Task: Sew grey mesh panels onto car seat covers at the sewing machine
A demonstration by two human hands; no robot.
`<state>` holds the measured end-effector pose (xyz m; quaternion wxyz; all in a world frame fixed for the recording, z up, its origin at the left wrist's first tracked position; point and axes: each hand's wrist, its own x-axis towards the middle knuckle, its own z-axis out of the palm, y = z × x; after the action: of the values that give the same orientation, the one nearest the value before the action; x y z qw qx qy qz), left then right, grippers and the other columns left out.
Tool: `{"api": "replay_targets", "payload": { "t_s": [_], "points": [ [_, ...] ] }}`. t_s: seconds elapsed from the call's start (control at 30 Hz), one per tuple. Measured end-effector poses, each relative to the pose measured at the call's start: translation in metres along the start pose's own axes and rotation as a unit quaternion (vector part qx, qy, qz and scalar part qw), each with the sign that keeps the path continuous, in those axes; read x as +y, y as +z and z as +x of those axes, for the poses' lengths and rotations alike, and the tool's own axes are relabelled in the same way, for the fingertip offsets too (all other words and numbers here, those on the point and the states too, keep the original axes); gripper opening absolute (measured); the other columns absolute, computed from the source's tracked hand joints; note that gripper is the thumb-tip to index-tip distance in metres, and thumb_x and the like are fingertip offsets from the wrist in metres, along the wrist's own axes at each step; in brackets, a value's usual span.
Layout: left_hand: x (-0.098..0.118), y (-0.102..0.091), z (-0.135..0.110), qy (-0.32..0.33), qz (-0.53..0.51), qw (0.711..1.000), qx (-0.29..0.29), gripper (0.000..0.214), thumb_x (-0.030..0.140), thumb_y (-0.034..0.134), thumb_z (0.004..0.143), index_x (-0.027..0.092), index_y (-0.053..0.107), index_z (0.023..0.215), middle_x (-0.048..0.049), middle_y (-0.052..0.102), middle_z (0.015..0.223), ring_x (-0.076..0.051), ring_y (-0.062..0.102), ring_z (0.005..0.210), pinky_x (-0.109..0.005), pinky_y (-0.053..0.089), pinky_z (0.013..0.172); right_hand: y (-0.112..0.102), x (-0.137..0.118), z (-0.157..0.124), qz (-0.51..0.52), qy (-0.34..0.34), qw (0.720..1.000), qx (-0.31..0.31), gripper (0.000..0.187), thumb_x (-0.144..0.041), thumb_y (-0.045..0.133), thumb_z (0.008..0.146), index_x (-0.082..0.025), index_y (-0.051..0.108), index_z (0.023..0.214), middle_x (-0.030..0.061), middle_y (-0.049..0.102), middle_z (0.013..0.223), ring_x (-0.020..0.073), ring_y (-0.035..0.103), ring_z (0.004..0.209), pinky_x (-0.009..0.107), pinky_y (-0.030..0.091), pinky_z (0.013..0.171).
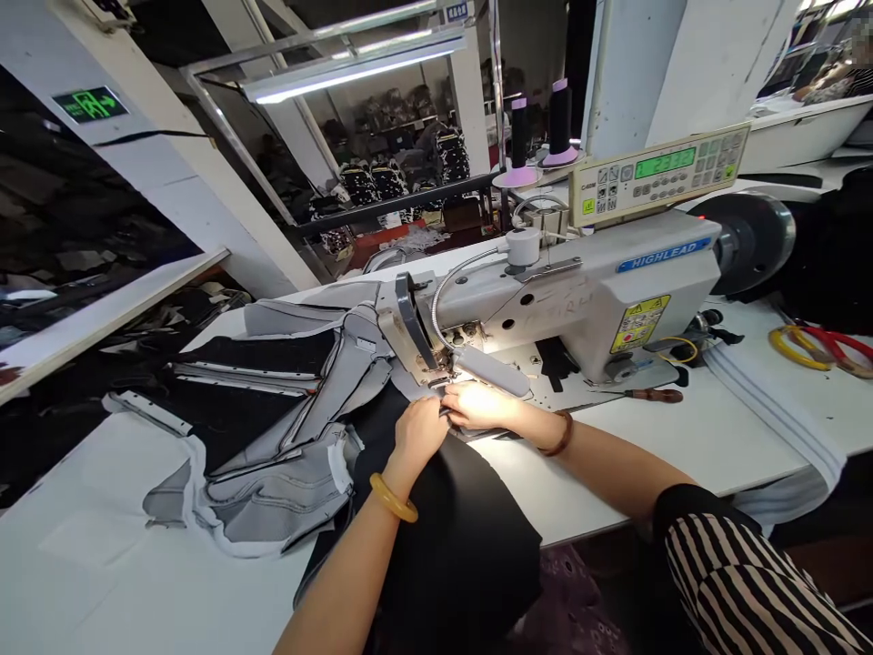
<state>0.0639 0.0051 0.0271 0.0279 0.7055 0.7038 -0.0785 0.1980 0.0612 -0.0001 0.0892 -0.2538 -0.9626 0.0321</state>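
At the sewing machine (579,273), under its head: black sheet (470,528), upper end near the needle area, remainder draped over the near edge of the bench (723,437) toward the lap. Left hand (418,435), yellow bangle at the wrist: fingers bent, pinching the sheet's edge. Right hand (479,406), brown bracelet: just beside the left, fingers together under bright light from the lamp (495,370); grip on the sheet impossible to tell. To the left, grey-and-black sewn pieces (273,514), loosely heaped. To the right, wooden-handled tool (656,395), then white striped band (777,409) running off the near edge. Above, two black thread spools (560,123) on lilac bases.
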Motion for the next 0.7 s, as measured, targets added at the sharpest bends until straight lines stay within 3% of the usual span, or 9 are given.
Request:
{"api": "replay_targets", "payload": {
  "t_s": [0.17, 0.37, 0.57, 0.63, 0.7],
  "points": [
    [-0.008, 0.003, 0.005, 0.027, 0.010, 1.000, 0.001, 0.027, 0.022, 0.040, 0.093, 0.016, 0.065, 0.102, -0.0101, 0.070, 0.110, -0.025, 0.064, 0.107, -0.035, 0.049, 0.094, -0.003, -0.002, -0.001, 0.011, 0.011, 1.000, 0.003, 0.014, -0.017, 0.050, 0.088, -0.012, 0.063, 0.090, 0.0089, 0.063, 0.090, 0.0158, 0.054, 0.081, 0.029, 0.043, 0.079],
    [-0.008, 0.007, 0.006, 0.048, 0.016, 0.999, 0.020, 0.028, 0.013, 0.038, 0.092, 0.015, 0.063, 0.104, -0.0120, 0.069, 0.112, -0.023, 0.064, 0.109, -0.031, 0.046, 0.096, -0.003, -0.008, 0.002, -0.025, 0.040, 0.999, 0.008, 0.016, -0.019, 0.050, 0.087, -0.011, 0.063, 0.093, 0.0106, 0.064, 0.093, 0.0177, 0.055, 0.081, 0.030, 0.045, 0.075],
    [0.000, 0.005, 0.000, 0.053, 0.009, 0.998, 0.013, 0.027, 0.014, 0.043, 0.089, 0.011, 0.061, 0.109, -0.0141, 0.067, 0.112, -0.024, 0.061, 0.110, -0.030, 0.045, 0.097, -0.003, -0.011, -0.008, -0.042, 0.040, 0.998, 0.011, 0.016, -0.025, 0.053, 0.093, -0.013, 0.061, 0.098, 0.0045, 0.063, 0.096, 0.0144, 0.059, 0.089, 0.032, 0.050, 0.082],
    [0.002, 0.006, 0.001, 0.050, 0.003, 0.999, 0.017, 0.030, 0.010, 0.040, 0.090, 0.010, 0.060, 0.111, -0.0147, 0.065, 0.114, -0.024, 0.059, 0.112, -0.031, 0.043, 0.098, 0.000, -0.007, -0.010, -0.047, 0.031, 0.998, 0.015, 0.023, -0.034, 0.054, 0.094, -0.014, 0.061, 0.104, 0.0044, 0.062, 0.105, 0.0160, 0.059, 0.096, 0.036, 0.050, 0.087],
    [0.002, 0.010, 0.004, 0.042, -0.005, 0.999, 0.031, 0.036, 0.007, 0.031, 0.091, 0.010, 0.058, 0.116, -0.0158, 0.062, 0.119, -0.025, 0.056, 0.116, -0.033, 0.042, 0.099, 0.005, -0.002, -0.007, -0.053, 0.020, 0.998, 0.006, 0.022, -0.031, 0.051, 0.096, -0.014, 0.061, 0.105, 0.0049, 0.062, 0.104, 0.0156, 0.059, 0.095, 0.036, 0.050, 0.087]
  ]
}}
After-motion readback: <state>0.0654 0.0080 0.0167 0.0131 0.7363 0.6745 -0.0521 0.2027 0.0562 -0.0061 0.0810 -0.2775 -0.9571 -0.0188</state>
